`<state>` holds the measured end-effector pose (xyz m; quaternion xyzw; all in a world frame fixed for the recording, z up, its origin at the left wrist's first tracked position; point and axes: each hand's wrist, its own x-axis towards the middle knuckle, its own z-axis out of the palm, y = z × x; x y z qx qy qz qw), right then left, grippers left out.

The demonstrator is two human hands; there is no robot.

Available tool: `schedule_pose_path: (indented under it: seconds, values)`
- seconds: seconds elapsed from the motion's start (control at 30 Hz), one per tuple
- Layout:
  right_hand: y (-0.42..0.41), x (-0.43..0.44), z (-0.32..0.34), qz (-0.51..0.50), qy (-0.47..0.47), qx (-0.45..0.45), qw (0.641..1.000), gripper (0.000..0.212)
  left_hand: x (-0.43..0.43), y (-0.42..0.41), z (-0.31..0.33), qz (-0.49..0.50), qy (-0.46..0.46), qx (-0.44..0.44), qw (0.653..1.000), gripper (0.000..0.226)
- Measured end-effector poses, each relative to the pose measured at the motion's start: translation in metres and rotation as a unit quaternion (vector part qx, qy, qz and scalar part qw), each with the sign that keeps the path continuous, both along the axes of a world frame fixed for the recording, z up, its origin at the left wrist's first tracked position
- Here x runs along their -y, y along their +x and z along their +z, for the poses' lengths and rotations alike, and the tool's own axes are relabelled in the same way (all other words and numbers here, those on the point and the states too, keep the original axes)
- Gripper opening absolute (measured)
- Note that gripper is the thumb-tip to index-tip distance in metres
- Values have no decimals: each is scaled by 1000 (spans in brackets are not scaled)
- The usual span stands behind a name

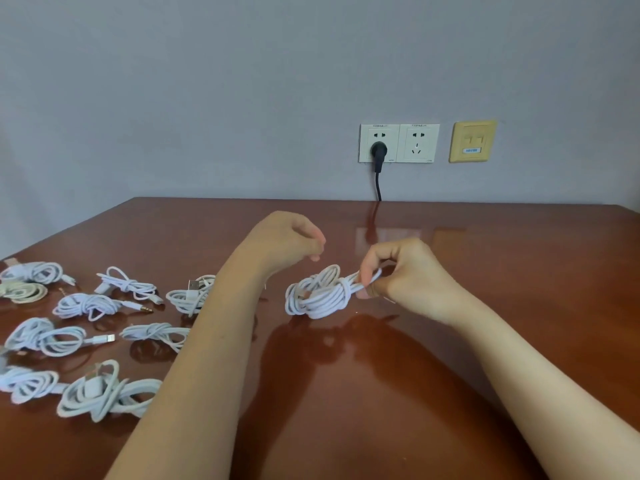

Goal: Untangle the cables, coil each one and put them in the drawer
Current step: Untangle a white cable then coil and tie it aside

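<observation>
A coiled white cable (317, 294) lies on the brown table (450, 358) in the middle of the view. My right hand (403, 271) pinches the right end of this coil between thumb and fingers. My left hand (289, 239) hovers just above and left of the coil, its fingers loosely curled and holding nothing. Several other knotted white cable coils lie at the left, among them one (104, 389) near the front, one with an audio jack (90, 305) and one with a flat connector (45, 337). No drawer is in view.
The table meets a grey wall at the back. On the wall are two white sockets (398, 143), a black plug (378, 150) with its cord dropping behind the table, and a yellow data socket (472, 141).
</observation>
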<state>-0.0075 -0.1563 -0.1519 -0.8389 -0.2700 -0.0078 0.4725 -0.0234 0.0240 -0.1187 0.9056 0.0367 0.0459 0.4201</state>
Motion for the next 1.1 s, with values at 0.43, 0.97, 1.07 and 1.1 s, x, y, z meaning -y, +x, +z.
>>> schedule_pose_path:
  seconds: [0.43, 0.97, 1.07, 1.1]
  values:
    - [-7, -6, -7, 63, -114, 8, 991, 18, -2, 10, -25, -21, 193, -23, 981, 34]
    - [-17, -35, -30, 31, -100, 125, 987, 20, -1, 6, -24, -55, 128, -61, 988, 43]
    - [-21, -39, -31, 18, -121, 150, 981, 21, 1, 1, -20, -46, 104, -61, 992, 44]
    - [-22, -39, -30, 16, -130, 156, 979, 20, 1, -1, -19, -43, 91, -59, 993, 44]
